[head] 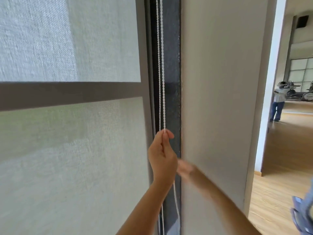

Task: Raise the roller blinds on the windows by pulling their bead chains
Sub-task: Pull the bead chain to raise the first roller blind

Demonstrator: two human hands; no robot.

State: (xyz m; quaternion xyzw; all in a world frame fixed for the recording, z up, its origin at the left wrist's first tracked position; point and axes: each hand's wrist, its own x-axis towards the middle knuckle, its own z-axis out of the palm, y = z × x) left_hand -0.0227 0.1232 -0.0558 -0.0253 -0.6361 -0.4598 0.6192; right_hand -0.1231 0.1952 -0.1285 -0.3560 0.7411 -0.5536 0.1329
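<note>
Roller blind (71,150): pale woven fabric fills the left side of the view, hanging down over the window; a grey crossbar of the window shows through it as a dark band across the middle.
Bead chain (160,82): white, hanging as two strands side by side just right of the blind's edge, in front of the dark window frame (172,82); one strand runs up taut from the left hand, and lower down the strands hang on past the forearm towards the bottom of the view.
Left hand (162,153): raised in front of the dark frame, thumb and forefinger pressed together and pinching the chain at their tips, the remaining fingers curled in; the forearm comes up from the bottom edge.
Right hand (185,168): lower than the left and just to its right, near the edge of the wall; it is heavily blurred, so I cannot tell whether it is spread or gripping anything, though it appears to lie close to the lower chain.
Wall (220,99): a plain pale panel right of the frame, ending at a doorway.
Beyond the doorway: a wooden floor (279,184) and, well away in the next room, another person (278,102) standing with arms raised.
</note>
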